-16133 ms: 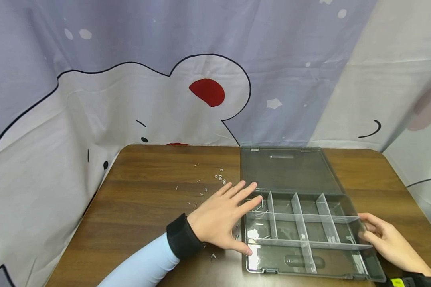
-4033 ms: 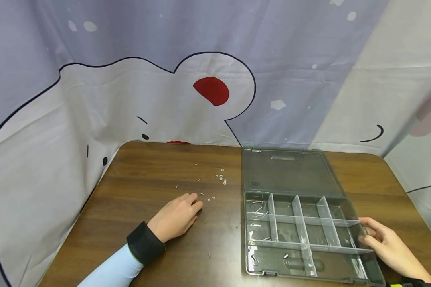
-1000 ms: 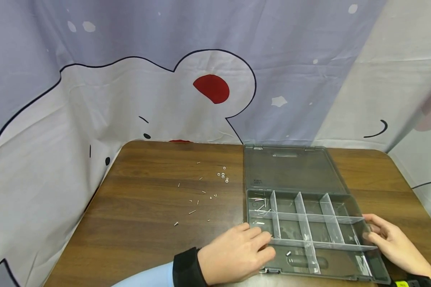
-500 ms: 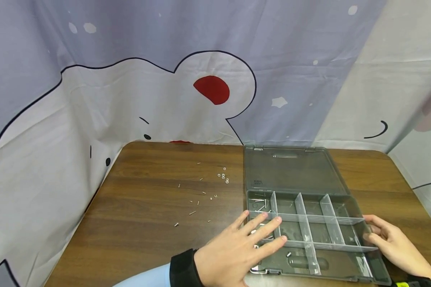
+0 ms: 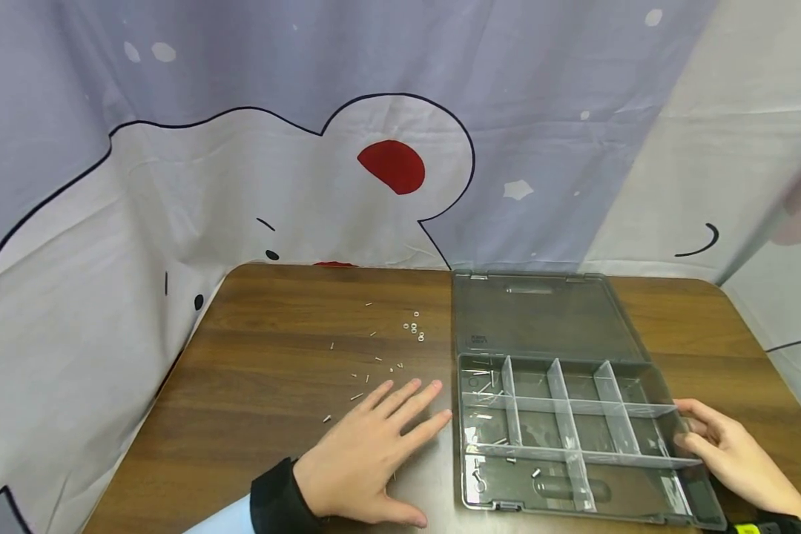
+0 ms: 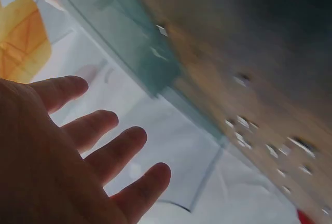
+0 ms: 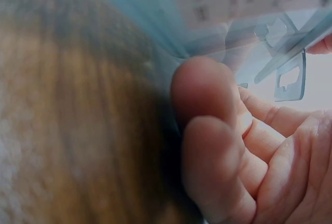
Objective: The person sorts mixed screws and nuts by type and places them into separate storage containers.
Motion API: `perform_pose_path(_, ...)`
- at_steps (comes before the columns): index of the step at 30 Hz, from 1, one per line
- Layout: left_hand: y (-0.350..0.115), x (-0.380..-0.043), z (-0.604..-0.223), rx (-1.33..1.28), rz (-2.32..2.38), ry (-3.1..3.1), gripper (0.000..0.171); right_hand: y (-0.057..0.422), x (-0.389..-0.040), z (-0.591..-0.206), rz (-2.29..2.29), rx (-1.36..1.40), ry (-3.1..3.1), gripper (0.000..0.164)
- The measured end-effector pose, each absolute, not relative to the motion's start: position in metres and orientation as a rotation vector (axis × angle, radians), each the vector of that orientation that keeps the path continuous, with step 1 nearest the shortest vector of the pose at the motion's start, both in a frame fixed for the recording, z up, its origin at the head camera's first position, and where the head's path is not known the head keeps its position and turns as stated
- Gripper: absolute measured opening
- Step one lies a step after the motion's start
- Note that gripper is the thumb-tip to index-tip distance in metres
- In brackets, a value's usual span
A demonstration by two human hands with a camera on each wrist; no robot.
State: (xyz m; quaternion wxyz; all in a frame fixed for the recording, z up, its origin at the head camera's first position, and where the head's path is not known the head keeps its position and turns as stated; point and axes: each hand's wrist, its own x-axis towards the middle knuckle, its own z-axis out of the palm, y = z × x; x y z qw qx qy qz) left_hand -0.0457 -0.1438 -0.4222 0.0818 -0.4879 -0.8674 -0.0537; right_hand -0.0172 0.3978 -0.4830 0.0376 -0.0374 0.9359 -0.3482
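A grey see-through compartment box point(image 5: 614, 489) lies on the table with its lid point(image 5: 541, 311) folded back. Small metal screws point(image 5: 486, 386) lie in its back left compartment, and several small metal pieces point(image 5: 536, 472) are in the front left one. My left hand point(image 5: 360, 460) is spread palm down over the table, left of the box, holding nothing. In the left wrist view its fingers point(image 6: 124, 146) are apart. At the box's right wall, my right hand point(image 5: 727, 452) grips the edge between thumb and curled fingers; the right wrist view shows curled fingertips point(image 7: 205, 94) against the box.
Loose small screws point(image 5: 357, 397) and pins are scattered on the brown wooden table point(image 5: 274, 334). Several small white rings point(image 5: 414, 327) lie near the lid's left edge. A printed cloth point(image 5: 240, 178) hangs behind the table.
The left hand has drawn back left from the box's front left compartment, its fingers spread. That compartment holds small metal pieces not seen there 16 seconds ago. The right hand stays at the box.
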Motion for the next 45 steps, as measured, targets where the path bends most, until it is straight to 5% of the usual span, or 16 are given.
perform_pose_path(14, -0.208, -0.052, -0.435, -1.203, -0.136, -2.839, 0.109, 0.397, -0.018, -0.482, -1.057, -0.103, 2.872, 0.045)
perform_pose_path(27, -0.222, -0.063, -0.448, -1.161, 0.004, -2.726, 0.024, 0.4, -0.018, -0.483, -1.03, -0.096, 2.862, 0.044)
perform_pose_path(45, -0.226, -0.065, -0.446, -1.125, -0.076, -2.732, 0.016, 0.399, -0.019, -0.478, -0.995, -0.071, 2.86, 0.044)
